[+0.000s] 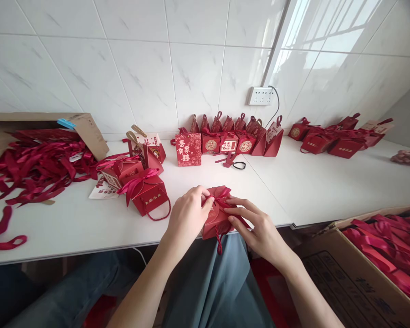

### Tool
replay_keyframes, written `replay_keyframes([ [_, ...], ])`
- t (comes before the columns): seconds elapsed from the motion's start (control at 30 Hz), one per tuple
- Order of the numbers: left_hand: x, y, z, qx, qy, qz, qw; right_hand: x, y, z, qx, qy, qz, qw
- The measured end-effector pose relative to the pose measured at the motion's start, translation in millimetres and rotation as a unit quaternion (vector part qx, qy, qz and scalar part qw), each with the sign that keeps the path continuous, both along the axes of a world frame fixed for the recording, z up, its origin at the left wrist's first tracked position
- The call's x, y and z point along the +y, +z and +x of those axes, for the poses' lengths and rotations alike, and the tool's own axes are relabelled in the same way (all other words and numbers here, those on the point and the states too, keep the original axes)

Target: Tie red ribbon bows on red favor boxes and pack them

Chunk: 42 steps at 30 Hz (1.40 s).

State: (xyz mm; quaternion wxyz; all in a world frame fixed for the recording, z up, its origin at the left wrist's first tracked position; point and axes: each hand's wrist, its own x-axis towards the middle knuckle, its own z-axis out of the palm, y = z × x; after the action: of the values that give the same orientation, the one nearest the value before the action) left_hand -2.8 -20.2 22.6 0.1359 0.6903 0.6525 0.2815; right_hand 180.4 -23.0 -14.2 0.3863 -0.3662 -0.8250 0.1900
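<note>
Small red gift box (210,228) at the front edge of the bench (259,182), between both hands, its twisted cord handle (219,243) hanging past the edge. Left hand (187,209): narrow grip, thumb and forefinger pinching the ribbon bow (222,195) on top. Right hand (258,223): wide grip, fingers spread over the box's right side. Bow-tied box (151,193) near the left hand (cord handle looped on the bench); brown carton (331,269) of red ribbons, lower right.

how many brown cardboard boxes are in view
2: one cardboard box at the far left, and another cardboard box at the lower right. Others may be hidden.
</note>
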Motion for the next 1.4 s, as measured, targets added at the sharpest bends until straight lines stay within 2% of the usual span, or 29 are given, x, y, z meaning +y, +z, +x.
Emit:
replay_keyframes([
  [0.17, -1.8, 1.7, -4.2, 0.029, -0.015, 0.002, 0.999, 1.1, -1.8, -0.2, 0.012, 0.000, 0.001, 1.000],
  [0.3, 2.4, 4.6, -4.4, 0.051, -0.062, 0.013, 0.997, 2.3, -2.4, -2.0, 0.021, 0.003, 0.004, 1.000],
  [0.47, -8.2, 0.4, 0.5, 0.223, -0.090, 0.089, 0.967, 0.6, -3.1, -0.5, 0.030, 0.006, -0.004, 1.000],
  [0.53, -18.7, -4.6, 2.3, 0.252, -0.092, 0.103, 0.958, -0.3, -3.8, 0.2, 0.027, 0.009, -0.011, 1.000],
  [0.8, -50.9, -14.2, 3.2, 0.148, -0.075, 0.131, 0.977, -1.7, -3.0, -4.8, 0.040, 0.017, -0.021, 0.999],
  [0.93, -58.9, -26.5, 3.5, 0.119, -0.076, 0.198, 0.970, -0.4, -4.8, -0.6, 0.044, 0.028, -0.025, 0.998],
  [1.13, -57.2, -50.9, -2.3, 0.068, -0.062, 0.271, 0.958, 3.7, -12.7, 4.8, 0.058, 0.035, -0.010, 0.998],
  [1.3, -47.2, -60.6, -17.5, 0.005, -0.034, 0.285, 0.958, -0.6, -12.1, 2.8, 0.036, 0.029, 0.013, 0.999],
  [1.4, -47.1, -65.3, -22.5, -0.082, -0.011, 0.277, 0.957, -4.4, -11.1, 2.6, 0.009, 0.020, 0.040, 0.999],
])
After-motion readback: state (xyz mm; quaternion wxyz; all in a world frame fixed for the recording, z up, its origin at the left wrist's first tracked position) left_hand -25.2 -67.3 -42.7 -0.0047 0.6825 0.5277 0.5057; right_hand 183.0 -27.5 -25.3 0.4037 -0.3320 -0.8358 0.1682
